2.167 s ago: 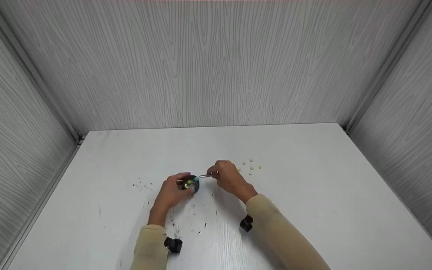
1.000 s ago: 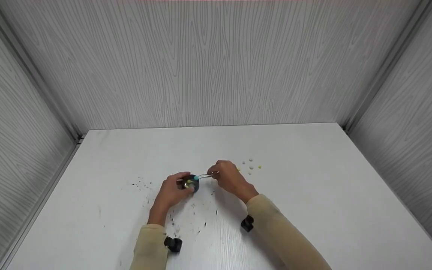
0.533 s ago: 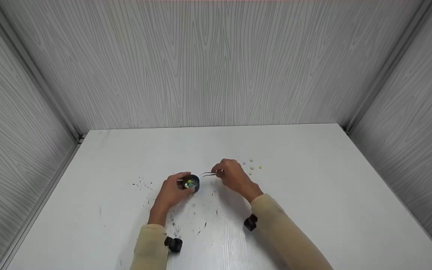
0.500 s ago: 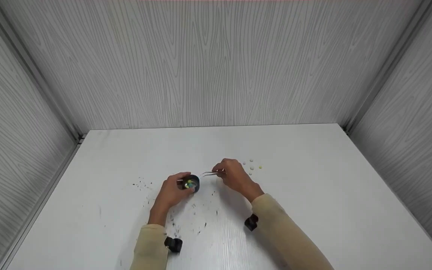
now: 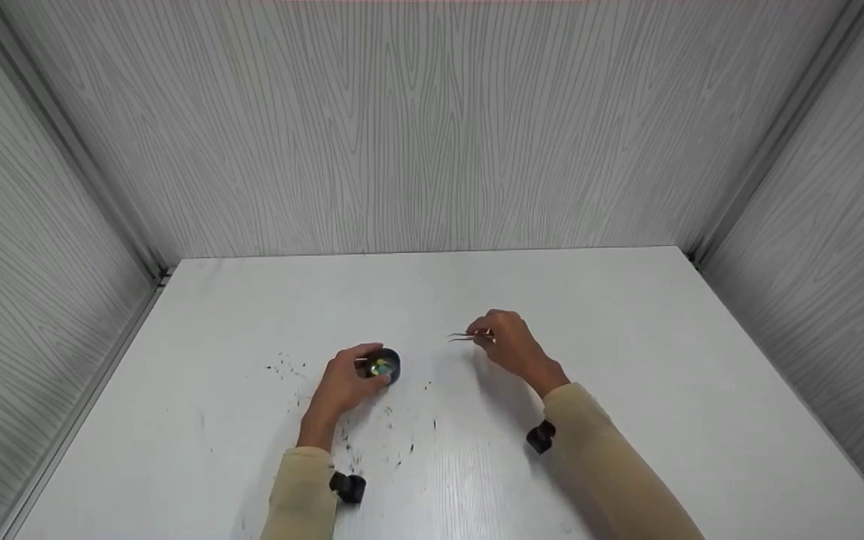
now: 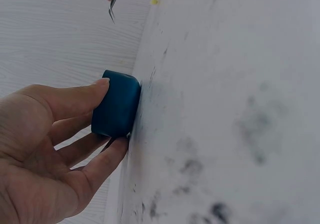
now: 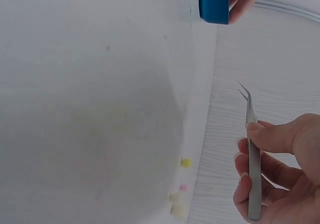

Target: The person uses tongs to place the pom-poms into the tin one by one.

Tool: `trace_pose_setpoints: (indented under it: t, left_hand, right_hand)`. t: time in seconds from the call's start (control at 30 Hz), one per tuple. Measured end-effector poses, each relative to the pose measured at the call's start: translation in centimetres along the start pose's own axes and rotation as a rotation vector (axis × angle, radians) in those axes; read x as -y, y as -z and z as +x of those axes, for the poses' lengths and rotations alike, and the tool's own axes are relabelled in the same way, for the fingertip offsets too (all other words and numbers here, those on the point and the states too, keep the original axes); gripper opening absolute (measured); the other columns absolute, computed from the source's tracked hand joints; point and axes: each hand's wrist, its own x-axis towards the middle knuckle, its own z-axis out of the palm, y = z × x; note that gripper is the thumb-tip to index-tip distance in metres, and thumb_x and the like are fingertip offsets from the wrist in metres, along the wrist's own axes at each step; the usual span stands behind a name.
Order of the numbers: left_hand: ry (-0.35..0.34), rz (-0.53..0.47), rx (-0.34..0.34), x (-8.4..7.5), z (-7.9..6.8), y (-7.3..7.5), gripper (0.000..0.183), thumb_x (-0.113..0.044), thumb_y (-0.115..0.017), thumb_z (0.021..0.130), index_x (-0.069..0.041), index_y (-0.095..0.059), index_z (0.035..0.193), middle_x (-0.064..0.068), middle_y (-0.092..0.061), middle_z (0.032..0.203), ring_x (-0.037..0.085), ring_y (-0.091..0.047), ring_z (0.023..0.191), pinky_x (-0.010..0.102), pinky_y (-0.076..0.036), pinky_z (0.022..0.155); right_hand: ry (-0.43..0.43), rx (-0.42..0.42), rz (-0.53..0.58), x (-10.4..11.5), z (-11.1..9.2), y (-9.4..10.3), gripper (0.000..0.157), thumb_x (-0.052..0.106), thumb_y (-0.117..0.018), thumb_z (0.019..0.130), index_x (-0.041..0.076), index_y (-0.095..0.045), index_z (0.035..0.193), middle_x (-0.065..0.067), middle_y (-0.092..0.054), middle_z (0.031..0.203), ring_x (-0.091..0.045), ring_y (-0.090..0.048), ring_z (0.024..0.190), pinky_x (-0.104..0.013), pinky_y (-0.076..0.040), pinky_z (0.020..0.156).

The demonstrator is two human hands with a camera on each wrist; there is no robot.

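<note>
My left hand (image 5: 342,382) holds a small blue cup (image 6: 117,104) with thumb and fingers around its side, its base against the white table. Several yellow, green and blue bits show inside the cup in the head view. To the right, my right hand (image 5: 514,346) pinches metal tweezers (image 7: 254,174) above the table. Their bent tips are slightly apart with nothing between them. Below that hand, in the right wrist view, lie a small round yellow piece (image 7: 186,162), a pink piece (image 7: 183,187) and pale pieces (image 7: 177,204). The right hand hides these pieces in the head view.
Dark specks and smudges (image 5: 349,450) mark the white table (image 5: 664,375) around the left forearm. Grey wood-patterned panels (image 5: 432,150) stand behind the table and along both sides. A black wrist camera (image 5: 347,487) sits on the left sleeve, another (image 5: 541,436) on the right.
The tweezers let go of a light-blue piece at the cup, and it is no longer at the tips. My right hand then moved right with the tweezers, over the loose pieces. The left hand stayed still.
</note>
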Motion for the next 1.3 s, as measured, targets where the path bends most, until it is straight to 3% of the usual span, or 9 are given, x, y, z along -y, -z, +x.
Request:
trace_pose_setpoints:
  t: [0.27, 0.77, 1.3]
  left_hand:
    - [-0.004, -0.015, 0.002, 0.1, 0.0, 0.0, 0.055, -0.006, -0.075, 0.092, -0.005, -0.059, 0.144, 0.021, -0.061, 0.143, 0.039, -0.063, 0.128, 0.053, -0.050, 0.110]
    - [-0.004, -0.001, -0.004, 0.2, 0.1, 0.0, 0.054, -0.006, -0.075, 0.092, -0.005, -0.060, 0.143, 0.022, -0.062, 0.142, 0.039, -0.063, 0.128, 0.053, -0.049, 0.110]
    - [-0.001, -0.024, -0.001, 0.1, 0.1, 0.1, 0.054, -0.006, -0.075, 0.092, -0.004, -0.059, 0.143, 0.020, -0.062, 0.142, 0.038, -0.063, 0.129, 0.053, -0.049, 0.110]
  right_hand:
    - [-0.045, -0.021, -0.009, -2.1, -0.4, 1.6, 0.015, -0.006, -0.071, 0.091, 0.001, -0.081, 0.101, -0.015, -0.076, 0.096, -0.029, -0.071, 0.092, -0.044, -0.059, 0.082]
    - [-0.053, -0.031, -0.078, -6.0, -1.5, 3.3, 0.015, -0.007, -0.071, 0.091, -0.001, -0.080, 0.101, -0.018, -0.075, 0.094, -0.033, -0.069, 0.089, -0.049, -0.058, 0.080]
    - [-0.136, -0.009, -0.091, -8.0, -2.4, 4.1, 0.015, -0.007, -0.069, 0.092, -0.002, -0.080, 0.101, -0.019, -0.075, 0.095, -0.035, -0.070, 0.092, -0.050, -0.057, 0.081]
